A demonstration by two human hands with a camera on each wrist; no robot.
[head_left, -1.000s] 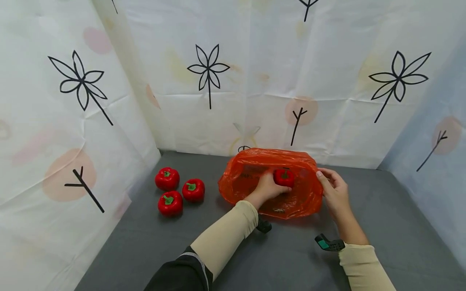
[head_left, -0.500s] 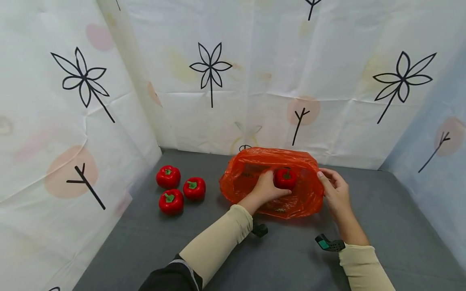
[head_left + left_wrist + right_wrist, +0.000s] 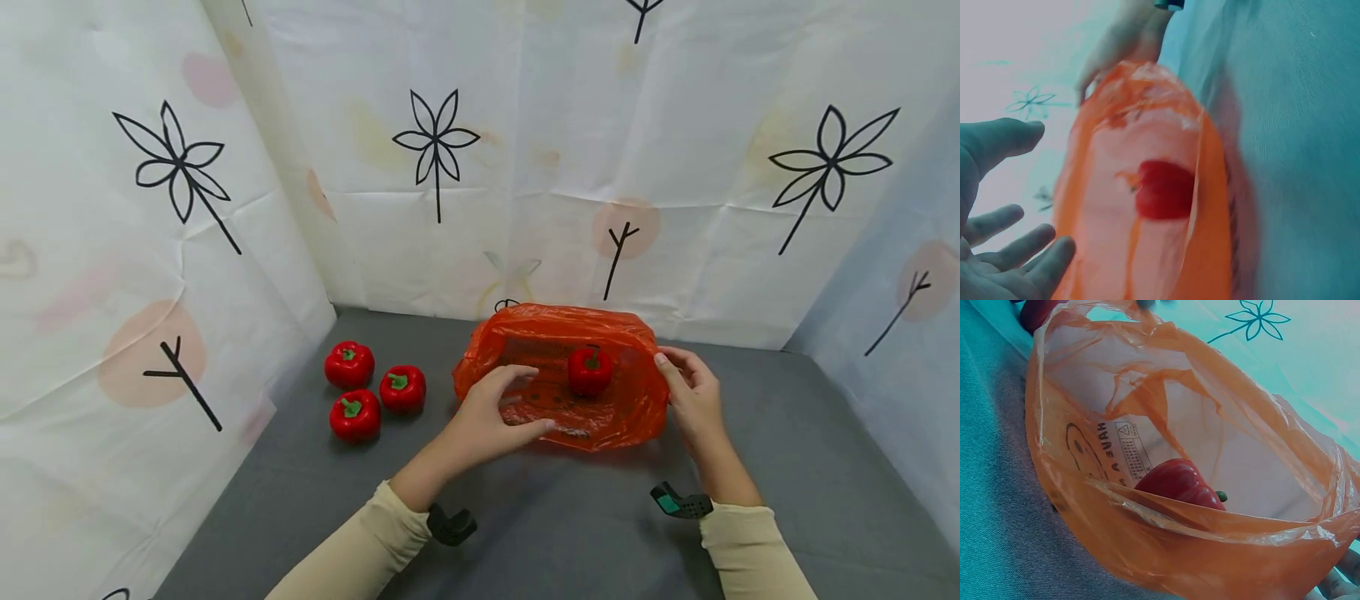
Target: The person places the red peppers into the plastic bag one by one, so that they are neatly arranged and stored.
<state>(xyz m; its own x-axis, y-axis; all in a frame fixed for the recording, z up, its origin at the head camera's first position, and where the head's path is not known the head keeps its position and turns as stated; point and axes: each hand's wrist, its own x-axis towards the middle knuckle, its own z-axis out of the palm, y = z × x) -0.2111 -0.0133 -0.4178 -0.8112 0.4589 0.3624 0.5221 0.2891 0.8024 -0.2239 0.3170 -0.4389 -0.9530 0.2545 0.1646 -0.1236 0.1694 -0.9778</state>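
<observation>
A thin orange-red plastic bag [image 3: 480,350] lies on the table with its mouth spread wide toward me. Inside it sits one red bell pepper [image 3: 589,372], its green stem showing in the right wrist view. My left hand [image 3: 487,417] is at the front left of the bag's mouth, thumb and fingers spread apart with nothing between them. On the bag's right side, my right hand [image 3: 692,392] pinches the rim between thumb and fingers. The left wrist view also shows the pepper [image 3: 1165,190] in the bag, away from the left fingers [image 3: 1054,262].
To the left of the bag, three red bell peppers stand close together: a rear one [image 3: 349,364], a front one [image 3: 356,416] and a right one [image 3: 402,389]. Grey cloth covers the table [image 3: 570,525]. A patterned white curtain [image 3: 525,167] rises behind and at both sides.
My left hand has let go of the pepper inside the bag and drawn back left and toward me, its fingers spreading. The right hand keeps its hold on the rim.
</observation>
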